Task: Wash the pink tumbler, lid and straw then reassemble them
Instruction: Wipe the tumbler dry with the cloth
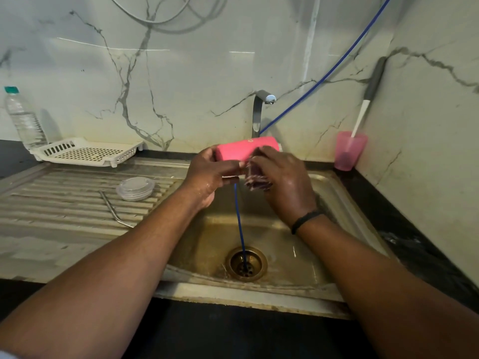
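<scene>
— What do we have in front of us, starting with the big things?

— We see a dark counter [404, 229] carrying a steel sink [344, 193], its ribbed drainboard running toward the counter's left edge. At the back left corner lies a white perforated tray [85, 151], with a clear water bottle [23, 117] just beside it. A tap [260, 110] rises at the back edge of the sink, and a blue hose [326, 73] comes down from the upper right, passes behind our hands and runs into the drain [246, 264].

— And the tumbler?

— We hold the pink tumbler [243, 149] on its side above the basin, in front of the tap. Our left hand [210, 172] grips its left end, fingers curled round it. Our right hand [282, 177] presses a dark scrub pad [255, 177] against its right part, fingers curled over the pad.

— The smaller pieces?

— A translucent pink cup [350, 151] stands at the back right corner with a brush [368, 99] leaning in it. The clear lid [135, 188] rests on the drainboard, and the bent metal straw [114, 209] lies just beside it, toward the front edge.
</scene>
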